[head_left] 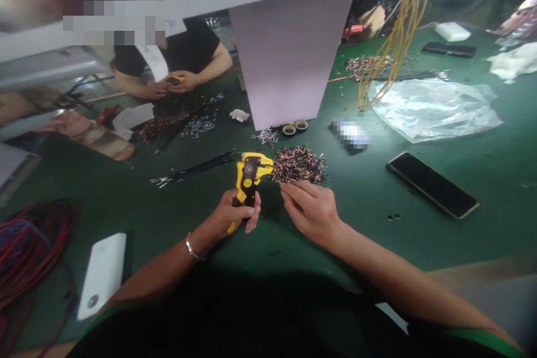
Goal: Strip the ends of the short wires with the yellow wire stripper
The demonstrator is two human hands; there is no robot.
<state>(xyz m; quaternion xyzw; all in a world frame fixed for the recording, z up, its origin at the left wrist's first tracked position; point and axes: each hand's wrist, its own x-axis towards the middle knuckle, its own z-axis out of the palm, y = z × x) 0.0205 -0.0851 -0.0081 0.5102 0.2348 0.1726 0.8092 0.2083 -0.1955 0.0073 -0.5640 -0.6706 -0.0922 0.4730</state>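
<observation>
Stripper (250,170), yellow/black, is up in the L hand (235,211) over the green table (419,235), ctr of view, just L of the wire-bit pile (301,165). Its long axis runs nr to far, far end leaning a bit R: handles twd the person, head away. Nose sticks out sideways, approx square to the handles, pointing R at the pile's L edge; can't tell if it touches. L hand is clamped round the handles, thumb across the front; silver bracelet (191,249) on that wrist. R hand (312,208) is at the pile's nr edge, back of hand up, fingers aimed far-L, tips bunched; can't tell if they pinch a bit, too small. Pile = short dark pcs w/ coppery ends, loosely heaped, pointing all ways. Black wire bundle (201,166) lies L of the stripper's head, long axis L–R, L end slightly nearer, w/ pale tips there. Two tape rolls (289,136) sit side by side beyond the pile, nr the foot of the pale panel (289,61). Phone (432,184) lies well to the R, slanting far-L to nr-R. White slab (103,274) lies nr the L forearm, long axis mostly nr–far. Across the table, a co-worker's hands (187,81) hold a yellow/black tool (175,79).
</observation>
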